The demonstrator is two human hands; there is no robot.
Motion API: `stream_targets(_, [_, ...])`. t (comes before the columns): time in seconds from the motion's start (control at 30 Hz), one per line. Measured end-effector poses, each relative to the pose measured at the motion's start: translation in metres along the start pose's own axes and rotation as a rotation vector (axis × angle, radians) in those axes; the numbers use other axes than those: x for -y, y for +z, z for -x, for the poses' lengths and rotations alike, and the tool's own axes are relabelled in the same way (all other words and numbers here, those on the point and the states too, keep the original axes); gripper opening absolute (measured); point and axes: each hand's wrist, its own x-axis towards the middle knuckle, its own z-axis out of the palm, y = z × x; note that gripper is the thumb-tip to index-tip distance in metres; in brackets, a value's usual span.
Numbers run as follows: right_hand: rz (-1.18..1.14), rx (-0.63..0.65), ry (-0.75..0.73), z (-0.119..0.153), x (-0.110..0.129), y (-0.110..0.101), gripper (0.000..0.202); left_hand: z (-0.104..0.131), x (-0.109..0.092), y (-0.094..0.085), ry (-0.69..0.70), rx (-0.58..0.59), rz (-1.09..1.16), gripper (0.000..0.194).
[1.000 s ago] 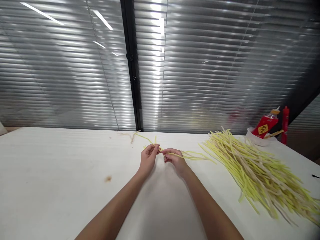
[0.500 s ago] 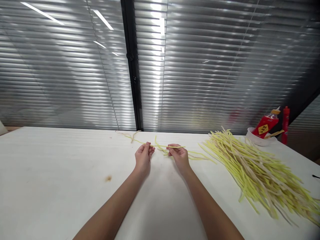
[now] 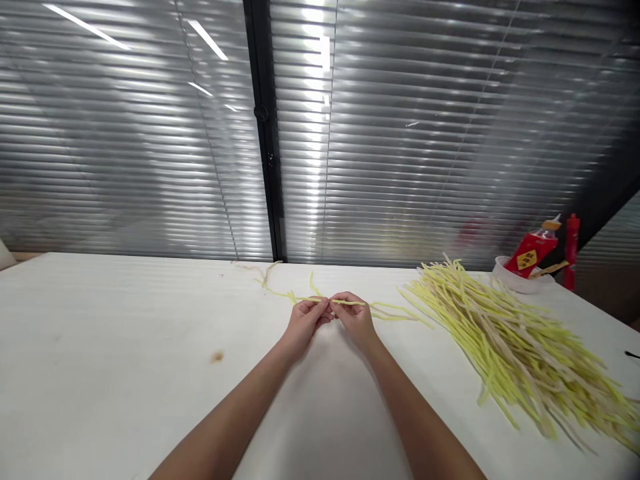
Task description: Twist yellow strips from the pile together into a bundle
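My left hand (image 3: 306, 321) and my right hand (image 3: 355, 316) meet above the table, their fingertips almost touching. Both pinch a thin yellow fuzzy stem (image 3: 349, 303), which looks like a pipe cleaner. It runs sideways through the fingers, and its right end lies across my right hand. Leftward, the strand leads to a joined yellow and beige piece (image 3: 273, 270) lying near the table's back edge. Behind my hands a short yellow end (image 3: 314, 283) sticks up. More yellow and beige stems (image 3: 400, 313) reach out to the right. The exact grip point is hidden by my fingers.
A large heap of yellow and beige fuzzy stems (image 3: 520, 340) covers the right side of the white table (image 3: 125, 373). Behind it, a clear bowl (image 3: 520, 283) holds a red bottle (image 3: 533, 252). A red tube (image 3: 571, 250) stands alongside. Blinds (image 3: 410, 133) behind glass rise past the back edge.
My left hand has slid right along the strand until its fingertips came up to my right hand's. The right hand has shifted only slightly.
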Motion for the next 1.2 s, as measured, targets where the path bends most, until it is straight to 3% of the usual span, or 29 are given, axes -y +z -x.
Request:
stream_targets(0.1, [0.033, 0.026, -0.026, 0.000, -0.003, -0.001, 0.014, 0.000, 0.001, -0.001, -0.022, 0.036, -0.011, 0.026])
stream_targets(0.33, [0.160, 0.011, -0.109, -0.001, -0.001, -0.002, 0.015, -0.002, 0.001, -0.004, -0.009, -0.009, 0.000, 0.025])
stream_targets(0.6, [0.113, -0.011, 0.009, -0.002, -0.003, -0.003, 0.016, -0.003, 0.004, -0.005, 0.120, 0.024, -0.104, 0.024])
stream_targets(0.97, [-0.009, 0.049, 0.087, -0.004, 0.005, -0.004, 0.019, -0.002, 0.002, -0.003, 0.318, 0.032, -0.311, 0.022])
stream_targets(1.2, [-0.022, 0.085, 0.106, -0.002, 0.008, -0.004, 0.021, -0.002, 0.000, -0.005, 0.266, 0.062, -0.284, 0.023])
